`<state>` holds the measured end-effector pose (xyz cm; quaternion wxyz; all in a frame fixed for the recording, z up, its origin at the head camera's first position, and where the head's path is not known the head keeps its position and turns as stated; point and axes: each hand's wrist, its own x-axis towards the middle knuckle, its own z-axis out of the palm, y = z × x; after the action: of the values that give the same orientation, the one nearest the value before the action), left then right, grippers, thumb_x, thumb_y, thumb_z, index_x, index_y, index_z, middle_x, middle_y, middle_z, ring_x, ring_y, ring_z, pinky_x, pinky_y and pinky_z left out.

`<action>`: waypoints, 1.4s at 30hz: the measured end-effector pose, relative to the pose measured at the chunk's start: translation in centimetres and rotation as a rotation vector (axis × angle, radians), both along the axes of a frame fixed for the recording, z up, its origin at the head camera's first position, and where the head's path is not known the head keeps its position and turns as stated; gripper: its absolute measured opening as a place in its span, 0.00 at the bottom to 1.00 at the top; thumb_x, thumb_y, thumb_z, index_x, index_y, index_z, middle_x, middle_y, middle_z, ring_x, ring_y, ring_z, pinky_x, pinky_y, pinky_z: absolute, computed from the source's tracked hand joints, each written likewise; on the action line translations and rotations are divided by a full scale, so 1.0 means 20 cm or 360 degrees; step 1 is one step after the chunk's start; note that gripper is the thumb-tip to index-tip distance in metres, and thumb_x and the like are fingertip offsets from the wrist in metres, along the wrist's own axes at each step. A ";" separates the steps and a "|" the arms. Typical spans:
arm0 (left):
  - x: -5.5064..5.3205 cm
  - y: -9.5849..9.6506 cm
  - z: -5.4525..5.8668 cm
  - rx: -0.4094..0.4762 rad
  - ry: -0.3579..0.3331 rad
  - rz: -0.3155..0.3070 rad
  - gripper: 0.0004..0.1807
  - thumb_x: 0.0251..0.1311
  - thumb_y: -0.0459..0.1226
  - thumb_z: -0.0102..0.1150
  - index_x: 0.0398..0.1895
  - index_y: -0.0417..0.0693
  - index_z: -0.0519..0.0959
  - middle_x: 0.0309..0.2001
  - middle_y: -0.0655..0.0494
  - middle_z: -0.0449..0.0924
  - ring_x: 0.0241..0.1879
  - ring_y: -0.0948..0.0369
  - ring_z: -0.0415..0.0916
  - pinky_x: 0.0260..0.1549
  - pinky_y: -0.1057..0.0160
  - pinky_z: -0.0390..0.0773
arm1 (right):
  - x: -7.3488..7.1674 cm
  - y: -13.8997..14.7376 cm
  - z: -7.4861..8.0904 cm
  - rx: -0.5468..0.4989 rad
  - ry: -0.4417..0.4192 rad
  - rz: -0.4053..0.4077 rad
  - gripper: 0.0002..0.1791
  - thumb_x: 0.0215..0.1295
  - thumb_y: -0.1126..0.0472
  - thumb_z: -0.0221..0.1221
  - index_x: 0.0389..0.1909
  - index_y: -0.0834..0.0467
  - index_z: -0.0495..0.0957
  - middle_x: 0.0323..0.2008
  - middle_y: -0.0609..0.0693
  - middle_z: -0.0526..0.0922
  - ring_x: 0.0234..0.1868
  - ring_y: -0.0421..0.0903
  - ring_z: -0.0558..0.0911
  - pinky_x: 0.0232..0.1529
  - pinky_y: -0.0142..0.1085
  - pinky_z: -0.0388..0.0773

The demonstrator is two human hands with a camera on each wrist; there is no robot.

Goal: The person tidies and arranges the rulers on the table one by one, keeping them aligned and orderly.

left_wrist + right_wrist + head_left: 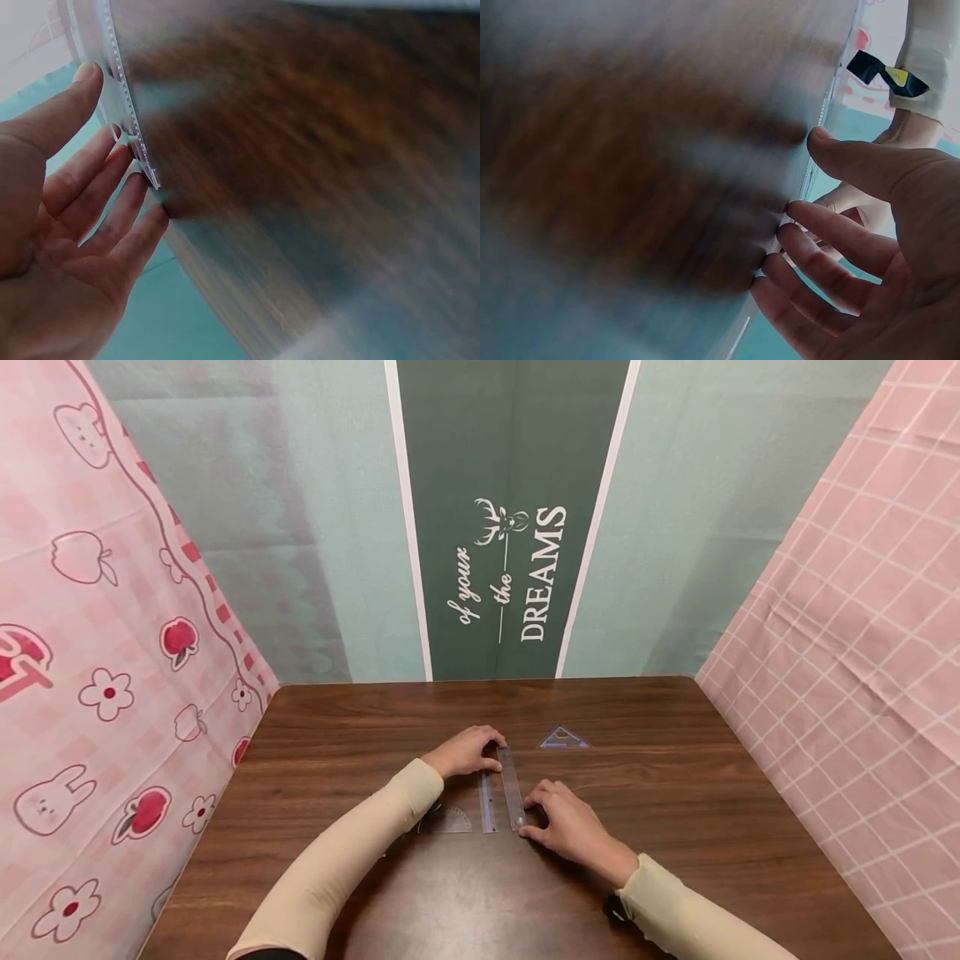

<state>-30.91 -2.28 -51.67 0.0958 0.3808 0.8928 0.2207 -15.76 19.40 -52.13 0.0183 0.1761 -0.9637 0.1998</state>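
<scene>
A clear plastic ruler [510, 787] with a round fitting at its near end lies slanted on the wooden table. At its far end is my left hand [467, 752], thumb by the left edge and fingertips by the tip. The left wrist view shows this hand [82, 195] with loosely bent, spread fingers against the ruler [120, 82]. My right hand [568, 822] rests beside the near end, thumb and fingertips apart along the right edge. A second ruler [487, 803] with a blue stripe lies just left. A clear protractor [455, 819] is partly hidden by the left sleeve.
A clear set square [564, 740] with blue marking lies farther back on the table [637, 718]. Behind the table hangs a green curtain [495, 443] with white lettering. Pink patterned cloths flank both sides. Table surfaces in both wrist views are blurred.
</scene>
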 end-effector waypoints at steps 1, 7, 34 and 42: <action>0.00 0.00 0.00 -0.0002 0.0008 -0.0004 0.23 0.70 0.42 0.73 0.63 0.42 0.81 0.63 0.46 0.82 0.68 0.49 0.76 0.72 0.50 0.70 | 0.00 0.00 0.00 0.0001 -0.0001 0.0000 0.19 0.57 0.51 0.81 0.44 0.54 0.87 0.44 0.42 0.80 0.48 0.44 0.79 0.47 0.45 0.82; 0.00 0.00 -0.01 -0.0018 0.0026 -0.0007 0.23 0.70 0.41 0.73 0.63 0.42 0.82 0.63 0.46 0.82 0.67 0.50 0.76 0.72 0.51 0.71 | 0.00 0.00 -0.02 0.0010 0.0015 0.0010 0.19 0.56 0.51 0.82 0.43 0.54 0.87 0.43 0.43 0.80 0.47 0.44 0.79 0.45 0.45 0.82; 0.01 0.01 0.01 -0.0006 0.0015 -0.0003 0.24 0.69 0.40 0.73 0.63 0.39 0.81 0.63 0.45 0.82 0.67 0.49 0.77 0.70 0.51 0.73 | 0.00 -0.01 -0.01 0.0027 0.0041 0.0020 0.20 0.56 0.51 0.82 0.44 0.54 0.86 0.44 0.43 0.81 0.50 0.47 0.81 0.50 0.48 0.83; 0.02 0.01 0.02 0.0010 0.0022 -0.0002 0.23 0.69 0.40 0.73 0.63 0.39 0.82 0.63 0.45 0.82 0.66 0.49 0.77 0.69 0.51 0.73 | 0.00 -0.01 -0.01 0.0031 0.0065 0.0044 0.20 0.56 0.52 0.82 0.44 0.55 0.86 0.44 0.45 0.81 0.50 0.47 0.81 0.49 0.48 0.83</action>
<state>-30.51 -2.14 -51.29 0.0886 0.3831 0.8926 0.2206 -15.76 19.26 -52.25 0.0334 0.1936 -0.9625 0.1870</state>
